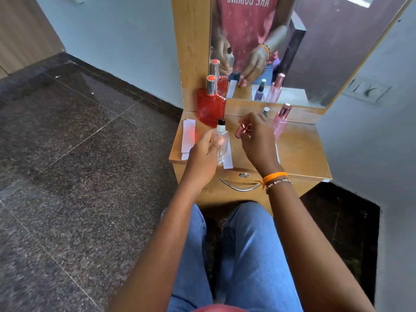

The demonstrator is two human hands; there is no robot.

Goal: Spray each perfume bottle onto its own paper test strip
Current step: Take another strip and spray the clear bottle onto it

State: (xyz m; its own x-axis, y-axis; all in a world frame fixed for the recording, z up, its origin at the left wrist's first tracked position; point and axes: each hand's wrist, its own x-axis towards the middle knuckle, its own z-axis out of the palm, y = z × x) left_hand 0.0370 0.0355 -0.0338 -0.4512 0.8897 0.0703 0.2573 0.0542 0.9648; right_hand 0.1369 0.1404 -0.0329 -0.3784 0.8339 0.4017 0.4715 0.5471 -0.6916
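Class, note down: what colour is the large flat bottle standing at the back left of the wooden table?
The large flat bottle is red, with a silver cap topped orange-red. The head view shows it best.

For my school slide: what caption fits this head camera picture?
Left hand holds a clear perfume bottle over a paper strip; right hand holds its pink cap.

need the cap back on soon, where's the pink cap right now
Head view: pinched in the right hand, the pink cap is right of the clear bottle.

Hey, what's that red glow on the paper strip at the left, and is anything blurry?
Head view: light through the red bottle tints the left paper strip red; the floor at the frame's edges smears; wide-angle bending tilts the walls; both hands look slightly soft.
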